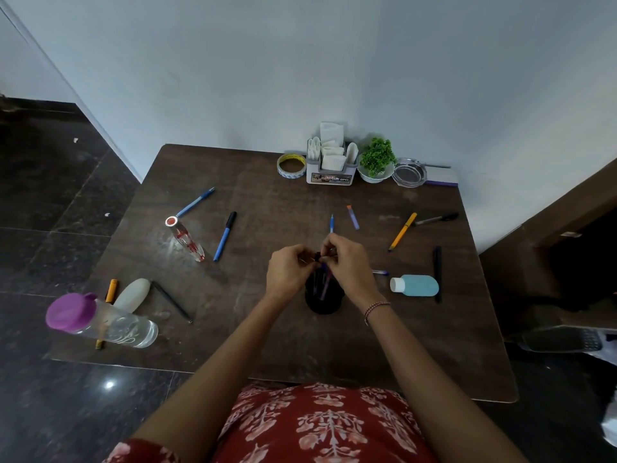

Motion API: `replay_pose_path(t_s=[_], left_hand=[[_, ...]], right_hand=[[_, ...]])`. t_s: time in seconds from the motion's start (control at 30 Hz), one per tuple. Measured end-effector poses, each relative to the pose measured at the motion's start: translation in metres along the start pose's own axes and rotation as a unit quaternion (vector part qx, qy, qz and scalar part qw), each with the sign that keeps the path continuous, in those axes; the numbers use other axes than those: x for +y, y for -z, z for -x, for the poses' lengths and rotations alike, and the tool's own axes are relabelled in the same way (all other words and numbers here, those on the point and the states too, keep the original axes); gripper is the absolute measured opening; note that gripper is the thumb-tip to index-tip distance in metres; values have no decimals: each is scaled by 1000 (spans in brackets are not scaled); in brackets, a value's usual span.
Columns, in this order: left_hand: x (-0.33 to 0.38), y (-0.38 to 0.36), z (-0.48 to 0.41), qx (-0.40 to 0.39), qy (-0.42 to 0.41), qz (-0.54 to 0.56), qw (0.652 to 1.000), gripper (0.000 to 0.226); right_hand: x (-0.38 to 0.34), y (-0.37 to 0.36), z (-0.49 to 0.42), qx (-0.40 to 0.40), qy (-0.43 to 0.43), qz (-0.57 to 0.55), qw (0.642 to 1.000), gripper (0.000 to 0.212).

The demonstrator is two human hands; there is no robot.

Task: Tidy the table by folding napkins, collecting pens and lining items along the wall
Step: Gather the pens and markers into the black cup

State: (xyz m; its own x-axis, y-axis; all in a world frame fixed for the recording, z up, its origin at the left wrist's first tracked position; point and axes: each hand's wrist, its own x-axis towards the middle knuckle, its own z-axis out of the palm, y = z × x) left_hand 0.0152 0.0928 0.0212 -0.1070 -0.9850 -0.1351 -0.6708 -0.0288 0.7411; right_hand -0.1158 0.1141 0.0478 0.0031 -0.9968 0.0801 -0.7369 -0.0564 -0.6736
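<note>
Left edge first. The water bottle (100, 320) with the purple cap sits close to the bench (267, 345) corner. An orange pen (111, 290) runs under or behind it, I can't tell which. Yank that pen without moving the bottle and I'd bet the bottle goes off the edge.

The tall glass bottle (185, 238) with the red cap stands between two blue pens (225, 236). A lazy sweep for either one could knock it flat.

In the middle, the left hand (288, 274) has its fingers curled at the mouth of the black pen cup (324, 304), but I honestly can't tell if it's gripping anything. The right hand (347, 265) pinches a pen (326, 284) pointing down into the cup. Neither hand seems to be holding the cup itself, so if the pen snags on the ones already inside, the cup could tip and spill the lot.

Over on the right, the yellow pen (402, 231) and a marker (435, 219) lie loose. A black pen (437, 262) lies right up against the blue bottle (415, 285), which is on its side, so grabbing that pen might set the bottle rolling.

The napkins (332, 142) stand in their holder by the wall.
</note>
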Motion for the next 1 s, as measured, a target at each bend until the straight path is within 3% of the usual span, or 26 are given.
replay_pose_path(t_s=[0.13, 0.4, 0.77, 1.0], left_hand=[[-6, -4, -1, -2, 3, -47, 999, 19], [-5, -3, -8, 11, 13, -82, 996, 21], [-7, 0, -4, 25, -7, -55, 998, 36], [-7, 8, -1, 78, -2, -12, 997, 37]], right_hand=[[3, -2, 1, -7, -19, 63, 998, 17], [2, -6, -3, 5, -24, 82, 996, 16], [6, -5, 0, 18, 17, 73, 997, 25], [15, 3, -1, 72, 24, 36, 996, 24]])
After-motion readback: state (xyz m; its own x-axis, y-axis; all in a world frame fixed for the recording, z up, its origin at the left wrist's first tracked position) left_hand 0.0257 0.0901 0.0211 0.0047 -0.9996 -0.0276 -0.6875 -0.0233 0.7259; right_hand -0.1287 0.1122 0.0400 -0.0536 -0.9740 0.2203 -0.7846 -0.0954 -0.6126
